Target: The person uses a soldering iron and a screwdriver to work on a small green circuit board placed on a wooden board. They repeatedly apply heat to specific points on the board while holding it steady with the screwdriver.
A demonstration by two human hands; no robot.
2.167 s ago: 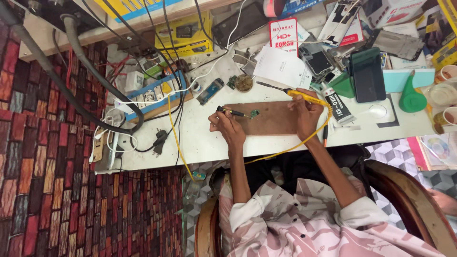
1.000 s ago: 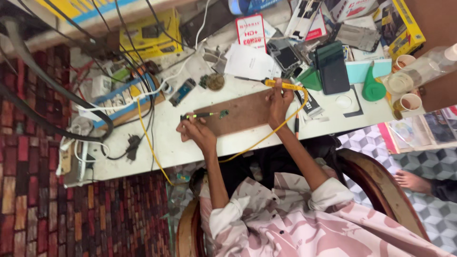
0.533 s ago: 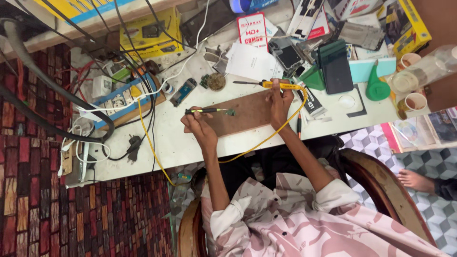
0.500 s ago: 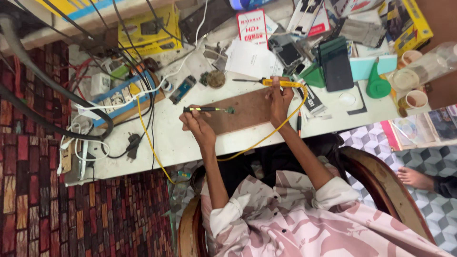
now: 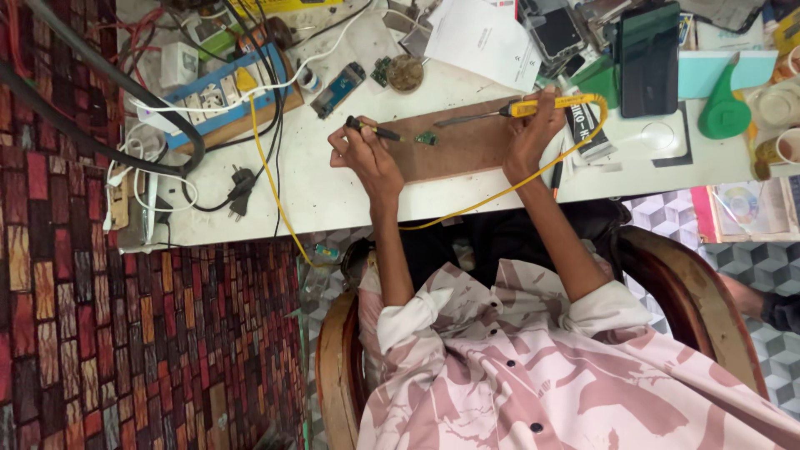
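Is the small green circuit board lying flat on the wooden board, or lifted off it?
Flat, as far as the view shows: the small green circuit board rests on the wooden board, with the tip of the left hand's tool touching it.

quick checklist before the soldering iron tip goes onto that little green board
1. Small green circuit board lies on the wooden board: ok.
2. Left hand holds a thin dark tool pointing at it: ok.
3. Right hand grips the yellow soldering iron: ok.
4. Iron tip on the circuit board: not ok, it is apart from it.
5. Yellow cord free of the work: ok.
6. Tip hot: cannot tell.
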